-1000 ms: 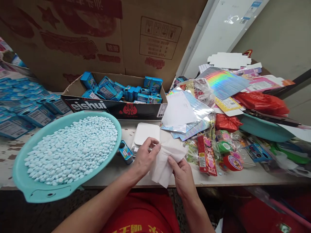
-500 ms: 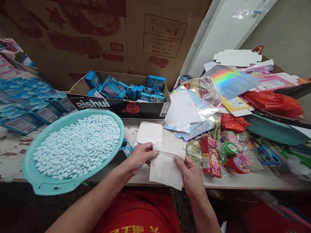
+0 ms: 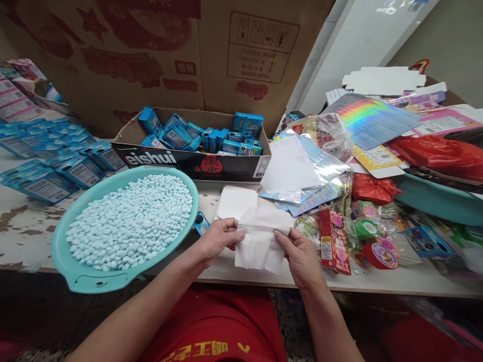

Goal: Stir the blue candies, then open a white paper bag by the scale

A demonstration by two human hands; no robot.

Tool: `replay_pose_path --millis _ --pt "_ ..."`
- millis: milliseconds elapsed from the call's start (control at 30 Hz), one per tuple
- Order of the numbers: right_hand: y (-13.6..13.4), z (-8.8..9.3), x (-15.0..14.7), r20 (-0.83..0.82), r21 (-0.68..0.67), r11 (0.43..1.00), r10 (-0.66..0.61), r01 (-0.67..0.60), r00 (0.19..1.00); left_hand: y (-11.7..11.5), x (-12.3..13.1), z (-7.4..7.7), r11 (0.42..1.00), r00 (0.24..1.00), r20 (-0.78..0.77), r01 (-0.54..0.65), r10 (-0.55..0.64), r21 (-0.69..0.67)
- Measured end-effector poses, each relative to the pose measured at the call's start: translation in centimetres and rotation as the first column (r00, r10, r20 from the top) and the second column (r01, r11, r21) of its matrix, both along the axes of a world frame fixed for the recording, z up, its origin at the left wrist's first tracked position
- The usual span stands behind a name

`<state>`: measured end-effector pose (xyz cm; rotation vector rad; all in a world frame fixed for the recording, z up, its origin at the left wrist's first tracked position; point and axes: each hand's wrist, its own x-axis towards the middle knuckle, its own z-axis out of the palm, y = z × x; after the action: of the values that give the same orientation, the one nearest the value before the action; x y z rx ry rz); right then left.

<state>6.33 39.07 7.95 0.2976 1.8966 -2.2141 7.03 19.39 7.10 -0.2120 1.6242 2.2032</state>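
A thin white tissue (image 3: pixel 260 246) is stretched between my two hands, over the front edge of the table. My left hand (image 3: pixel 221 239) pinches its left side between thumb and fingers. On the opposite side, my right hand (image 3: pixel 298 251) grips it with the thumb on top. Just behind the tissue lies a white rounded rectangular pad or lid (image 3: pixel 237 198), partly covered by the tissue. A small blue candy box (image 3: pixel 202 223) lies left of it, beside a turquoise basin (image 3: pixel 90 285) that holds many small pale blue candies (image 3: pixel 130 221).
Behind stands an open carton (image 3: pixel 196 163) of blue boxes, before a big cardboard box (image 3: pixel 211 60). More blue boxes (image 3: pixel 41 181) are stacked left. To the right lie shiny sheets (image 3: pixel 320 171), a red candy packet (image 3: pixel 334 241), tape rolls (image 3: pixel 380 255) and red bags (image 3: pixel 375 188).
The tissue has opened out, with its upper part now spread higher and its lower edge raised. Both hands still hold it. The view has shifted slightly, so the basin appears further right.
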Motion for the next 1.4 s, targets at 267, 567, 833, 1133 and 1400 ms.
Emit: replay_pose_path --millis 267,567,833,1133,1400 --pt "0.9 -0.1 0.6 0.002 0.098 0.995 0.024 -0.025 1.000 0.1 -0.1 0.0 0.998 0.999 -0.008 -0.051 0.051 0.042" --pt "0.6 0.8 1.2 -0.001 0.062 0.996 -0.067 0.067 0.998 -0.2 0.0 0.6 0.993 0.992 -0.047 -0.111 0.114 0.045" --pt "-0.1 0.4 1.6 -0.019 0.034 0.997 -0.076 0.076 0.997 -0.4 0.6 0.8 0.999 0.983 -0.180 -0.036 0.038 0.012" --pt "0.2 0.9 2.7 -0.091 0.040 0.996 -0.074 0.078 0.993 -0.4 0.2 0.8 0.991 0.987 -0.154 -0.061 0.042 -0.123" --pt "-0.1 0.7 2.5 -0.199 0.315 0.948 0.107 -0.040 0.974 -0.9 0.0 0.9 0.928 0.929 -0.368 -0.154 0.019 -0.340"
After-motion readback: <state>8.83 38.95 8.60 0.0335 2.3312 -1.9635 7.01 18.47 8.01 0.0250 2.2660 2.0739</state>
